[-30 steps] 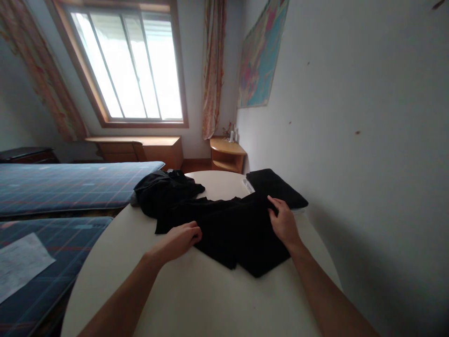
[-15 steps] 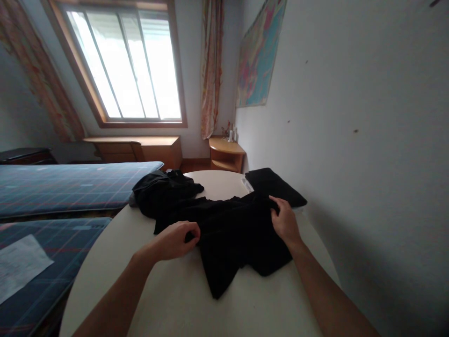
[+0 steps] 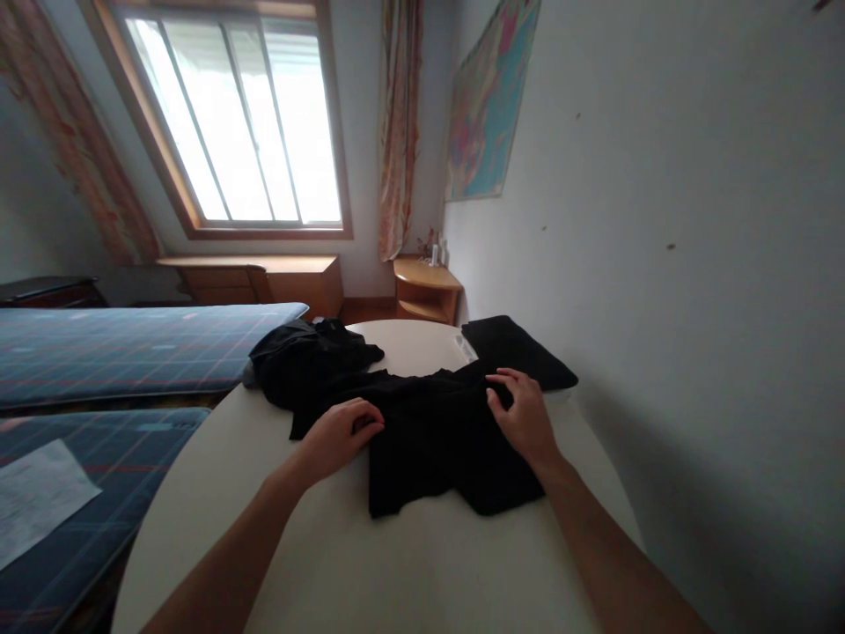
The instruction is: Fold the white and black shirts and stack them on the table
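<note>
black fabric fills the middle of the head view: a dark garment [image 3: 436,440] lies partly folded on the round white surface [image 3: 409,563], its near edge doubled back toward the person. the left hand [image 3: 340,433] rests on the garment's left edge with the fingers curled down onto the cloth, pinning or pinching it; whether a fold is actually gripped between the fingers cannot be told. the right hand [image 3: 521,412] lies flatter on the garment's right part, fingers spread and pressing down, not closed round anything. the two hands are well apart, one at each side of the cloth.

beyond the left hand a crumpled dark heap of clothes [image 3: 307,361] sits at the far left of the surface, touching or overlapping the garment. behind the right hand lies a neat folded black stack [image 3: 518,350] near the wall. off the surface to the left stand two beds with blue plaid covers [image 3: 132,348], a sheet of paper [image 3: 40,497] on the nearer one.

judging by the lie of the cloth, the fold would come out best if both hands keep the edges level, smooth outward from the middle to chase wrinkles, and hold the garment clear of the crumpled heap so nothing drags with it.
</note>
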`<state>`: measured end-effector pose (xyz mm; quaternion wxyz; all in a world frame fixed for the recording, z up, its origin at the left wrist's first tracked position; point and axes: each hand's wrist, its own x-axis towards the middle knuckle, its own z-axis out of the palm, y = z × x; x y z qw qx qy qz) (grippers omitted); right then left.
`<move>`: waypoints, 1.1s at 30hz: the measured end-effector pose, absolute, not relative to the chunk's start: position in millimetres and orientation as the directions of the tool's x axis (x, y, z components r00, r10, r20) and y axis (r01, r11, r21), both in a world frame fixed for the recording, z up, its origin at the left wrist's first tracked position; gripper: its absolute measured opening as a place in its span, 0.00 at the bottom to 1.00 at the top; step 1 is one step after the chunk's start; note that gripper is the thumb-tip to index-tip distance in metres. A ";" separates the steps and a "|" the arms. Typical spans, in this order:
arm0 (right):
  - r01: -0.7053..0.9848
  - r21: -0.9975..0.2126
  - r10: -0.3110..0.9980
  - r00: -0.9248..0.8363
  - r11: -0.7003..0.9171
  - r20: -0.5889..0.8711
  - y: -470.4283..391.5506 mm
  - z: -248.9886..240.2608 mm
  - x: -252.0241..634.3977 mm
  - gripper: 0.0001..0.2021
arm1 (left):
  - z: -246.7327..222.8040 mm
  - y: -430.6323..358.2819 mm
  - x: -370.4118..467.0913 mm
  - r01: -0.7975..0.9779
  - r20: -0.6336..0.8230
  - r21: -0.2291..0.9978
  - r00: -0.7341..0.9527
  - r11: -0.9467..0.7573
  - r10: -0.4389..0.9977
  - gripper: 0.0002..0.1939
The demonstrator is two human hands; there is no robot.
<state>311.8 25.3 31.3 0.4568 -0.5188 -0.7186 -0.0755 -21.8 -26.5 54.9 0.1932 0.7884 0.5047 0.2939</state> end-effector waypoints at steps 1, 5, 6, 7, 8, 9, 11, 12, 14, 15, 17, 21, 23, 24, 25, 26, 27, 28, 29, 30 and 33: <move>0.777 -0.349 0.676 -0.130 0.524 0.725 17.0 37.0 302.4 0.10 | 52.9 -24.4 -21.5 0.677 0.279 0.625 0.271 -0.389 0.921 0.09; 0.518 -0.294 0.586 -0.600 0.803 0.545 -18.0 49.7 261.9 0.11 | 41.1 -19.5 -19.1 0.649 0.299 0.696 0.127 -0.307 0.946 0.11; 0.454 -0.289 0.538 -0.689 0.843 0.485 -24.2 48.9 253.3 0.15 | 38.4 -19.0 -18.4 0.631 0.294 0.719 0.106 -0.293 0.950 0.12; 0.416 -0.283 0.502 -0.751 0.864 0.429 -28.5 46.6 246.0 0.17 | 36.2 -18.5 -17.9 0.612 0.282 0.740 0.093 -0.279 0.955 0.12; 0.400 -0.272 0.480 -0.790 0.875 0.382 -31.0 43.3 240.3 0.18 | 34.5 -18.2 -17.4 0.596 0.269 0.758 0.086 -0.266 0.959 0.12; 0.400 -0.263 0.473 -0.811 0.878 0.345 -31.7 39.4 236.2 0.16 | 33.4 -17.9 -16.8 0.587 0.262 0.768 0.079 -0.257 0.962 0.12; 0.429 -0.253 0.492 -0.816 0.867 0.304 -29.5 32.1 232.1 0.08 | 32.6 -17.6 -15.6 0.596 0.279 0.759 0.067 -0.263 0.958 0.11; 0.450 -0.263 0.516 -0.804 0.853 0.297 -27.3 29.4 231.9 0.04 | 32.8 -17.8 -14.8 0.605 0.294 0.747 0.071 -0.276 0.953 0.11; 0.507 -0.323 0.595 -0.743 0.799 0.307 -22.7 26.6 233.7 0.01 | 34.2 -19.4 -12.7 0.608 0.311 0.731 0.108 -0.310 0.944 0.11; 0.540 -0.372 0.650 -0.691 0.756 0.318 -20.5 26.3 235.3 0.02 | 35.2 -21.1 -11.3 0.604 0.310 0.726 0.141 -0.329 0.940 0.12; 0.575 -0.504 0.759 -0.560 0.644 0.331 -16.5 27.3 239.3 0.03 | 37.7 -26.2 -7.2 0.609 0.297 0.704 0.214 -0.365 0.931 0.13; 0.480 -0.738 0.873 -0.364 0.474 0.324 -10.6 31.5 247.3 0.08 | 38.8 -40.4 9.4 0.679 0.253 0.638 0.261 -0.364 0.932 0.25; 0.436 -0.782 0.889 -0.318 0.446 0.330 -9.7 33.5 249.6 0.09 | 34.8 -46.5 22.1 0.703 0.260 0.630 0.210 -0.330 0.942 0.31; 0.421 -0.793 0.892 -0.304 0.440 0.334 -9.8 34.3 250.1 0.10 | 31.5 -48.8 28.7 0.707 0.283 0.630 0.177 -0.322 0.943 0.32; 0.408 -0.802 0.895 -0.297 0.435 0.334 -10.4 35.0 250.0 0.10 | 27.6 -50.6 35.2 0.706 0.313 0.631 0.148 -0.322 0.938 0.33; 0.395 -0.811 0.895 -0.294 0.432 0.334 -11.3 35.6 249.5 0.10 | 23.5 -51.9 41.0 0.702 0.346 0.632 0.122 -0.327 0.930 0.33; 0.382 -0.817 0.895 -0.295 0.433 0.336 -12.3 36.2 248.6 0.10 | 19.4 -52.7 45.9 0.699 0.378 0.630 0.104 -0.338 0.920 0.33; 0.370 -0.820 0.892 -0.298 0.437 0.341 -13.4 36.9 247.6 0.10 | 15.6 -53.3 49.7 0.698 0.405 0.625 0.094 -0.350 0.909 0.32; 0.363 -0.819 0.888 -0.302 0.445 0.348 -14.4 37.5 246.6 0.10 | 12.5 -53.5 52.3 0.700 0.429 0.617 0.085 -0.360 0.900 0.31; 0.362 -0.814 0.883 -0.304 0.454 0.357 -15.2 38.3 245.8 0.09 | 10.2 -53.5 53.6 0.705 0.444 0.608 0.079 -0.365 0.893 0.30; 0.384 -0.793 0.878 -0.286 0.472 0.384 -15.6 40.7 246.3 0.09 | 10.2 -52.1 50.8 0.730 0.430 0.593 0.068 -0.339 0.900 0.29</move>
